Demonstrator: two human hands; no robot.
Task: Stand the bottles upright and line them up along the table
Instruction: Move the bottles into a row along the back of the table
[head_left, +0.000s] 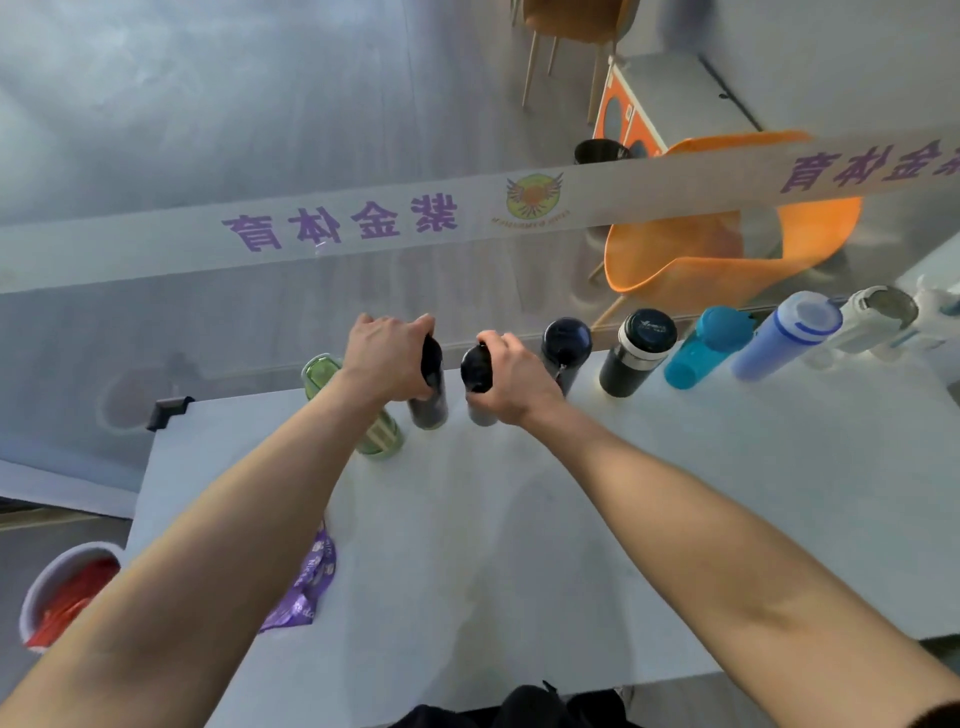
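Several bottles stand upright in a row along the far edge of the white table (519, 545). My left hand (387, 358) grips the top of a dark smoky bottle (431, 400). My right hand (511, 379) grips a black-capped grey bottle (477, 371) just to its right. A green clear bottle (382, 436) stands left of them, partly behind my left wrist. To the right stand a dark navy bottle (566, 348), a black flask (636, 353), a teal bottle (709, 348), a blue-and-white bottle (787, 338) and a white bottle (872, 317).
A glass wall with a frosted band of purple characters (343, 223) runs right behind the row. A purple patterned cloth (306, 587) lies at the table's left edge. A white bin with red contents (67, 592) stands on the floor at left. An orange chair (727, 234) sits beyond the glass.
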